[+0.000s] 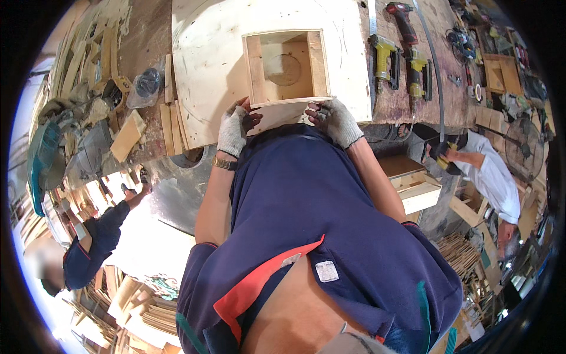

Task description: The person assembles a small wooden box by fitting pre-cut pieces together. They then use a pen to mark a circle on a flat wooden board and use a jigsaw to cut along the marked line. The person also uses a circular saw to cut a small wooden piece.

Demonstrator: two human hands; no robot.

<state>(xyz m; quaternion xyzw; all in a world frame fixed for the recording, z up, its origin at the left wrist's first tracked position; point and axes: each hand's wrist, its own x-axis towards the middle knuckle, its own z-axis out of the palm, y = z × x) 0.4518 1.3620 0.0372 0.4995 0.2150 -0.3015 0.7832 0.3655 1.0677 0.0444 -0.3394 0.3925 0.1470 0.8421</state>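
A: How are the hands posed?
B: The left hand (236, 125) is brought to the lower-left corner of the open-topped wooden box (255, 68), fingers half curled. The lower-right corner is met likewise by the right hand (337, 120). Fingerless knit gloves (232, 137) are worn, and a gold-toned wristwatch (224, 163) is fastened on the left wrist.
A: Is the box gripped?
B: Both corners are touched; whether either hand is closed on them cannot be told.
A: Where is it set?
B: On the pale plywood panel (206, 59), upper middle of the frame.
A: Any writing?
B: A white patch (327, 271) is seen on the navy shirt (318, 189), lower middle; its markings cannot be read.
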